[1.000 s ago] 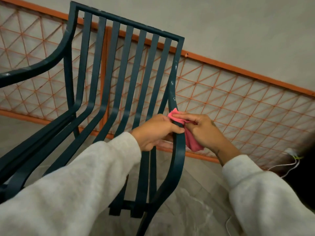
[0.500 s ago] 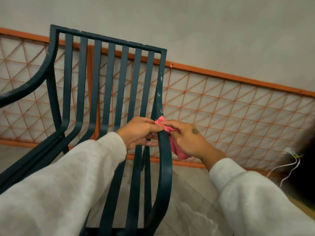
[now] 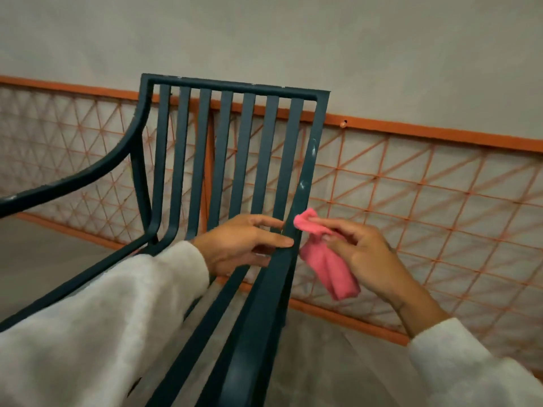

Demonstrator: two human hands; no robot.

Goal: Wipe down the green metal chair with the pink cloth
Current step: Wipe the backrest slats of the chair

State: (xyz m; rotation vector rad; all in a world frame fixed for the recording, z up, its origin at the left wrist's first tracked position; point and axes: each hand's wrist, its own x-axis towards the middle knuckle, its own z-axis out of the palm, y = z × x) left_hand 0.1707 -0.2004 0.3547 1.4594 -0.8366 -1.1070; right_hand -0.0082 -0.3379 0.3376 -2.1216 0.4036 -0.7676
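The dark green metal chair (image 3: 244, 148) fills the middle of the head view, its slatted back upright and one curved armrest sweeping off to the left. White smears mark the right side bar of the back. My right hand (image 3: 364, 254) pinches the pink cloth (image 3: 326, 259) just right of that bar; the cloth's top fold touches the bar's edge and the rest hangs down. My left hand (image 3: 244, 245) lies in front of the slats with its fingers stretched out, the fingertips resting on the right bar, holding nothing.
An orange lattice railing (image 3: 426, 201) runs behind the chair at close range, against a grey wall (image 3: 323, 39). Grey floor (image 3: 323, 362) shows under and to the right of the chair.
My left hand has let go of the cloth and opened flat against the bar. The right hand has drawn the cloth to the bar's right side. The view has tilted, showing the whole chair back.
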